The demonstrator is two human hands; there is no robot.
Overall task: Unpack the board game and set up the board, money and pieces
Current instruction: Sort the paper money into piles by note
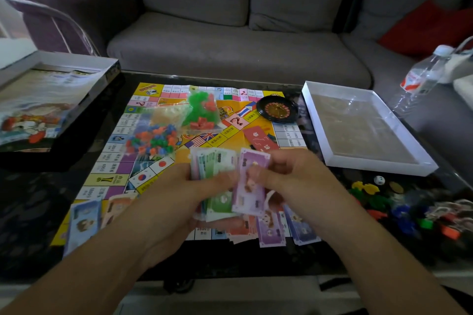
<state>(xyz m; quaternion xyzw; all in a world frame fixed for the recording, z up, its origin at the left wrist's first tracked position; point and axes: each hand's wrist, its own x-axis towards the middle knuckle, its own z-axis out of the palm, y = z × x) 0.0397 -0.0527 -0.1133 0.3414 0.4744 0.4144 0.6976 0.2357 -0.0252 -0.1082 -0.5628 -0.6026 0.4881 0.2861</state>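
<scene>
Both hands meet over the near half of the game board (163, 169), which lies unfolded and flat on the dark bench (38, 212). Left hand (179, 194) grips a stack of play money (217, 161), green notes uppermost, fingers curled under it; right hand (289, 176) pinches a single purple note (252, 186) between thumb and fingers, just beside the stack. Below the hands, more notes lie in separate piles along the board's near edge: blue (83, 222) toward the left, orange (242, 231), purple (271, 230) and another blue pile (302, 231) under the right wrist. Just beyond the hands lies a red card (261, 139), and farther out sit clear bags of small plastic pieces, one multicoloured (151, 140), one green and red (202, 110), plus a small roulette wheel (277, 109). Right of the right hand, loose coloured pieces (409, 215) and a white die (379, 180) are scattered on the bench, beyond them an open white box tray (432, 167). Far left rests the box lid (64, 110).
</scene>
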